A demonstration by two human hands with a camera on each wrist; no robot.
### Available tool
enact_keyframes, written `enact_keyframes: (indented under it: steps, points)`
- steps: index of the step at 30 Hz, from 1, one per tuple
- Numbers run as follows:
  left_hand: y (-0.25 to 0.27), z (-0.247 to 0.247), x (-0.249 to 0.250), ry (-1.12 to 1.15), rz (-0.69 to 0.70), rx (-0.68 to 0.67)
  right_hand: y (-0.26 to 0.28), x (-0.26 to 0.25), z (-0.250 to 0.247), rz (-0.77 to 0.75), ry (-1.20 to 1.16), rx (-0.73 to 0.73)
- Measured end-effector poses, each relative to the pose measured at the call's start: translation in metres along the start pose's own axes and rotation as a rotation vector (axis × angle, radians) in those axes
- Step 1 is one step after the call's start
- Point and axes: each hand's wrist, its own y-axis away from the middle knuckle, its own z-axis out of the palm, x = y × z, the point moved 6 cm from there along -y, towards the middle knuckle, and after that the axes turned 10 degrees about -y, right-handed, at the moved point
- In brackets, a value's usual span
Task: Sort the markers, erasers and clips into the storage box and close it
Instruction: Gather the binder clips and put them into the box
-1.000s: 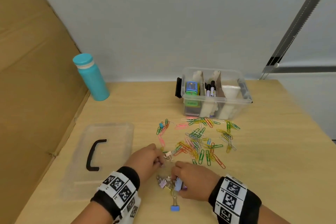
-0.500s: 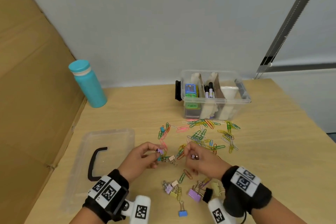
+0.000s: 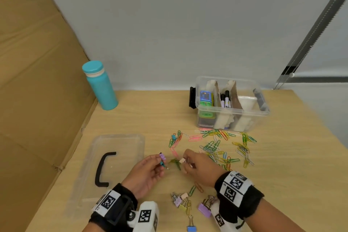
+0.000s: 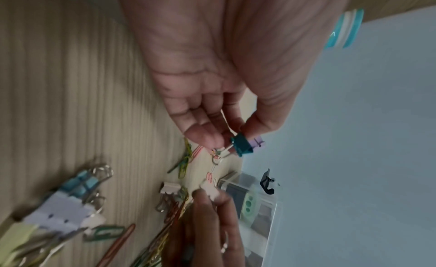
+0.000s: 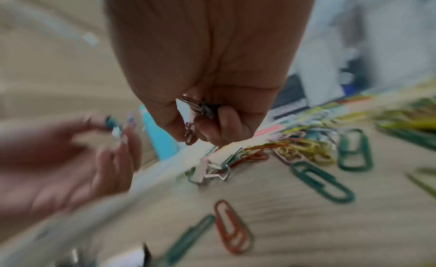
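My left hand [image 3: 150, 165] pinches two small binder clips, one teal [image 4: 241, 147] and one purple [image 4: 257, 142], above the wooden table. My right hand [image 3: 194, 165] pinches a pale pink binder clip [image 3: 182, 160] and holds more clips in its curled fingers [image 5: 212, 125]. Coloured paper clips [image 3: 222, 147] lie scattered between my hands and the clear storage box [image 3: 261, 113]. The box stands open at the back, with erasers [image 3: 206, 103] in its left compartment and markers [image 3: 225, 99] in the middle one. More binder clips [image 3: 182, 201] lie near my wrists.
The clear lid [image 3: 113, 167] with a black handle lies flat on the table to the left. A teal bottle [image 3: 100, 85] stands at the back left beside a cardboard wall [image 3: 37, 81]. A blue binder clip [image 3: 191, 227] lies at the table's front edge.
Both hands have lifted from the binder clip pile and moved forward, each holding clips. The head view has tilted, so the pile now lies behind my hands.
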Motion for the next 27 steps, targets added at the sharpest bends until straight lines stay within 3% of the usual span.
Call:
enact_keyframes:
  steps: [2, 5, 6, 9, 11, 12, 16, 18, 23, 27]
  points:
    - [0.001, 0.000, -0.003, 0.023, -0.036, 0.010, 0.005, 0.010, -0.012, 0.086, -0.334, 0.008]
    - [0.003, 0.006, -0.007, 0.081, -0.069, -0.026, 0.016, 0.019, -0.016, 0.216, -1.166, -0.044]
    - [0.003, 0.009, -0.007, 0.103, -0.071, -0.044, 0.018, 0.019, -0.017, 0.210, -1.349, -0.073]
    - [0.004, 0.014, -0.006, 0.122, -0.061, -0.063, 0.020, 0.018, -0.018, 0.188, -1.503, -0.085]
    - [0.004, 0.016, -0.004, 0.107, -0.051, -0.048, 0.017, 0.017, -0.020, 0.217, -1.318, -0.039]
    - [0.005, 0.016, -0.003, 0.092, -0.042, -0.039, 0.015, 0.014, -0.021, 0.218, -1.104, -0.028]
    - [0.007, 0.017, 0.003, -0.018, 0.021, -0.009, 0.007, -0.006, -0.015, 0.090, 0.116, -0.087]
    - [0.009, 0.017, 0.004, -0.052, 0.043, -0.004, 0.005, -0.011, -0.003, 0.077, 0.393, -0.122]
    - [0.010, 0.020, 0.008, -0.126, 0.105, 0.007, 0.002, -0.017, 0.004, 0.051, 0.458, -0.129]
    - [0.008, 0.027, 0.013, -0.158, 0.139, 0.010, 0.019, -0.019, -0.044, 0.112, 0.060, -0.115]
